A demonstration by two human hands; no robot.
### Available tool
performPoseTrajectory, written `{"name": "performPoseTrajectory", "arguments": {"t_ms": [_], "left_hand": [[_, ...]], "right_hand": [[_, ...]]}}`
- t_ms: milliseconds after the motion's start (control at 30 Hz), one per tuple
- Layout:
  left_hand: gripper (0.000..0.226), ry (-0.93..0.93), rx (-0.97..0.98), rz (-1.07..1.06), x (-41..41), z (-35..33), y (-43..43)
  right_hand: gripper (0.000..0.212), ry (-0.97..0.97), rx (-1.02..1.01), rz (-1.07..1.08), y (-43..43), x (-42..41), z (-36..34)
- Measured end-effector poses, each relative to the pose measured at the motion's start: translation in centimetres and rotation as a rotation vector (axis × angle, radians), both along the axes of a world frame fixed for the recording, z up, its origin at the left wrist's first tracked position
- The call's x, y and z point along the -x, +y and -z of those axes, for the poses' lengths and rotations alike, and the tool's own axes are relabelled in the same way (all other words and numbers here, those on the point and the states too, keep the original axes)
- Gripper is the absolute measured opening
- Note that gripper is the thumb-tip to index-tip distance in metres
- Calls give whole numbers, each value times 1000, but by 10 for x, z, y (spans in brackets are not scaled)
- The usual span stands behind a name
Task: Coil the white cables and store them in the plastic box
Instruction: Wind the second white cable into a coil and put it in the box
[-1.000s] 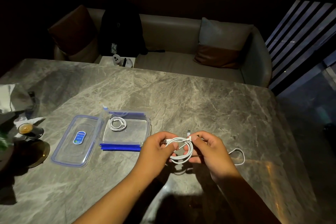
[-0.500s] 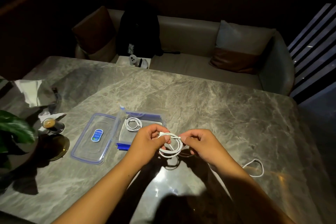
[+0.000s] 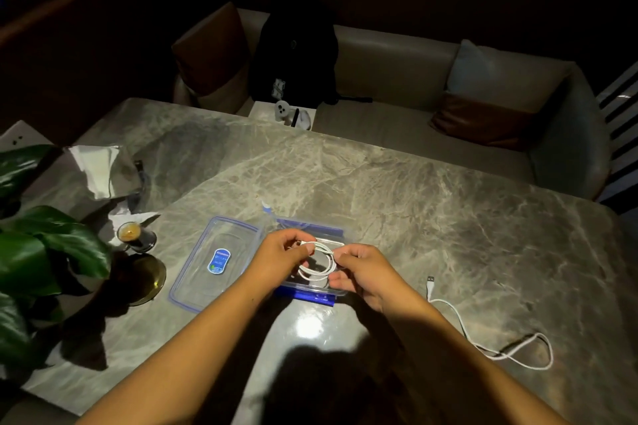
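The left hand (image 3: 283, 252) and right hand (image 3: 366, 272) each pinch a side of a coiled white cable (image 3: 319, 264), holding it just above the open plastic box (image 3: 310, 294), which lies directly beneath both hands on the worktop (image 3: 414, 210). The box's lid (image 3: 214, 262) lies just left of the left hand. Right of the right hand, well apart, a second white cable (image 3: 483, 338) sprawls uncoiled. Far left of the left hand stand a small glass (image 3: 133, 235) and a leafy plant (image 3: 41, 252).
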State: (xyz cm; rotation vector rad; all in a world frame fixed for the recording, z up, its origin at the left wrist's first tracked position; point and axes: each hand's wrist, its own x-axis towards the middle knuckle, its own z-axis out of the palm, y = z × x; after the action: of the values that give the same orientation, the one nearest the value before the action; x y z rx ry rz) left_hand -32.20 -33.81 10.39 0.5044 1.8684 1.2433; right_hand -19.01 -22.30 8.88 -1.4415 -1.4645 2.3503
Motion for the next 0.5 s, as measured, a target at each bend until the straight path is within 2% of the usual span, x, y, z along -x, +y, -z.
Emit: {"name": "performPoseTrajectory", "arguments": {"t_ms": [133, 500], "left_hand": [[17, -46, 22, -105, 15, 27, 1], [9, 82, 142, -340, 33, 74, 14]], "right_hand": [[17, -49, 34, 85, -5, 21, 21], [6, -183, 87, 288, -15, 70, 72]]}}
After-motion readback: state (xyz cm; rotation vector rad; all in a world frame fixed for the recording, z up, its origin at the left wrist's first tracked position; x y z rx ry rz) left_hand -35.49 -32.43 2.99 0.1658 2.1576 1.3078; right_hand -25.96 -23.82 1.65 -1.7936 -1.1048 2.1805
